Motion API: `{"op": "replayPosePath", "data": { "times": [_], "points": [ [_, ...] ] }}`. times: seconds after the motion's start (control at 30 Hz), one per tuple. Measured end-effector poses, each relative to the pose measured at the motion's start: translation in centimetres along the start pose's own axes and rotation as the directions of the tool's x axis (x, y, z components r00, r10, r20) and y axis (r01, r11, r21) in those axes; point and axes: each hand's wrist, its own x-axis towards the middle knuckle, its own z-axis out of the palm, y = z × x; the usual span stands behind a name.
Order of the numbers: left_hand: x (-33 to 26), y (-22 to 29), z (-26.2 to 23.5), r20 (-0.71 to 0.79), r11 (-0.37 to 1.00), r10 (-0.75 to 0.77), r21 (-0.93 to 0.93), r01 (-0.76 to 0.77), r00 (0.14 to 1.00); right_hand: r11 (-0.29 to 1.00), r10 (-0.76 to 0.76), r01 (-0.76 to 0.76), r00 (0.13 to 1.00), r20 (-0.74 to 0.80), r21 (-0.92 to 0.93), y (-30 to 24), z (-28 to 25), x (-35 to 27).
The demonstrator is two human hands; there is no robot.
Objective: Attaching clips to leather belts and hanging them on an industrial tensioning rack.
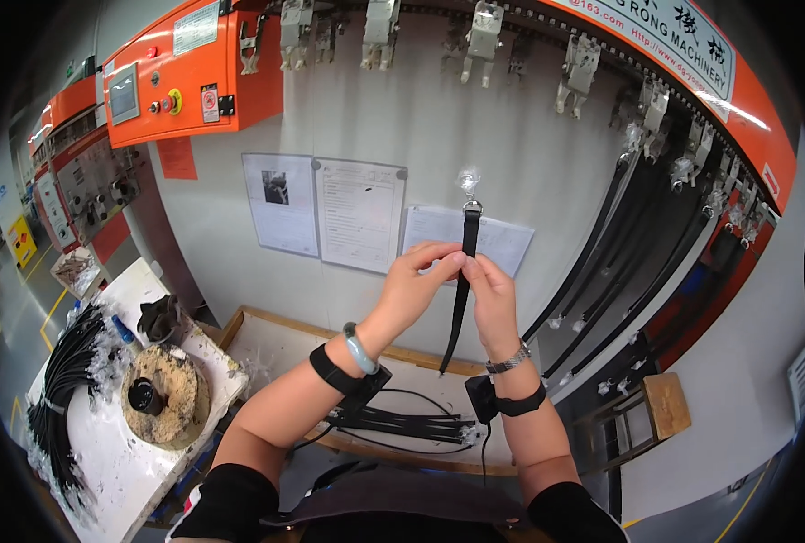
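Person's L hand (421,276) & R hand (493,288), both pinched nearly closed, hold blk strap (459,312) w/ metal ring (472,207), mid-scene, before far wall (330,118). Blk cord bundle (54,394) on desk (117,466), left.

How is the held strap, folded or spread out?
Spread out lengthwise: the strap runs from its ring, above the left hand and right hand, to its tip below them.
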Motion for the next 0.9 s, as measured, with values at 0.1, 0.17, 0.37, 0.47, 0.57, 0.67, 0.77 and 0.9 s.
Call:
{"op": "replayPosePath", "data": {
  "times": [0.1, 0.17, 0.37, 0.47, 0.57, 0.67, 0.77, 0.9],
  "points": [
    [2.0, -0.8, 1.2, -0.015, 0.982, -0.097, -0.164, 0.093, 0.995, 0.999, -0.014, 0.014, 1.0, -0.006, -0.035, -0.5, -0.7, 0.4],
    [3.0, -1.1, 1.4, -0.026, 0.984, -0.064, -0.169, 0.058, 0.998, 0.958, 0.054, -0.06, 0.998, -0.027, -0.279, -0.7, -1.7, 0.5],
    [5.0, 0.5, 1.4, -0.078, 0.942, 0.274, 0.221, -0.251, 0.959, 0.624, -0.385, 0.225, 0.922, -0.044, -0.748, -7.5, -2.9, 1.3],
    [5.7, 2.1, 1.5, -0.074, 0.95, 0.258, 0.201, -0.239, 0.963, 0.496, -0.588, 0.399, 0.808, 0.039, -0.771, -12.5, -3.1, 3.7],
    [6.6, 3.3, 2.2, -0.037, 0.966, 0.223, 0.146, -0.215, 0.974, 0.363, -0.68, 0.389, 0.732, 0.045, -0.847, -16.3, -4.0, 7.4],
    [7.5, 3.7, 2.9, -0.011, 0.959, 0.252, 0.134, -0.248, 0.968, 0.419, -0.607, 0.286, 0.794, -0.032, -0.862, -18.5, -6.1, 11.7],
    [8.3, 3.8, 3.3, -0.008, 0.95, 0.29, 0.125, -0.287, 0.957, 0.613, -0.35, 0.14, 0.931, -0.108, -0.777, -20.4, -6.0, 14.3],
    [9.2, 4.0, 3.6, 0.002, 0.94, 0.317, 0.134, -0.314, 0.948, 0.754, -0.209, 0.058, 0.965, -0.156, -0.654, -20.2, -5.7, 15.7]
  ]
}}
